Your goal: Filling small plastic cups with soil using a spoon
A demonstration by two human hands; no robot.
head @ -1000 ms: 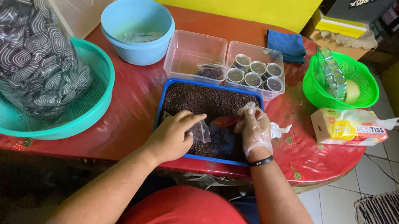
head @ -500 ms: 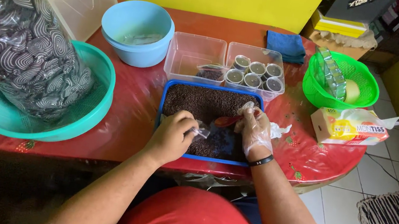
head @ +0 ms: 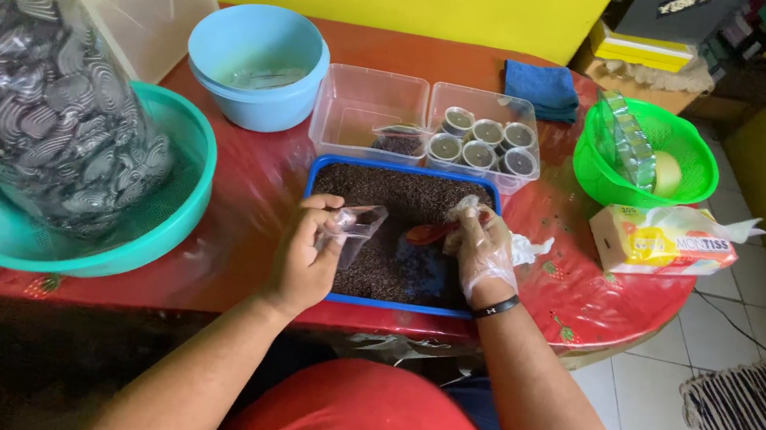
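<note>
Left hand (head: 304,259) now lifted off the dark granules, pinching small clear cup (head: 355,231) above blue tray (head: 390,304), tilted toward the spoon; gloved right hand (head: 482,250) gripping red spoon (head: 426,234), brought closer than a second ago; filling apparently under way.

1. Two hands: a bare left hand (head: 304,259) and a gloved right hand (head: 481,252).
2. Six small filled cups (head: 481,142) in a clear box.
3. Two clear boxes (head: 364,106).
4. Three bowls (head: 259,65).
5. One blue tray (head: 406,193).
6. One blue cloth (head: 541,85).
</note>
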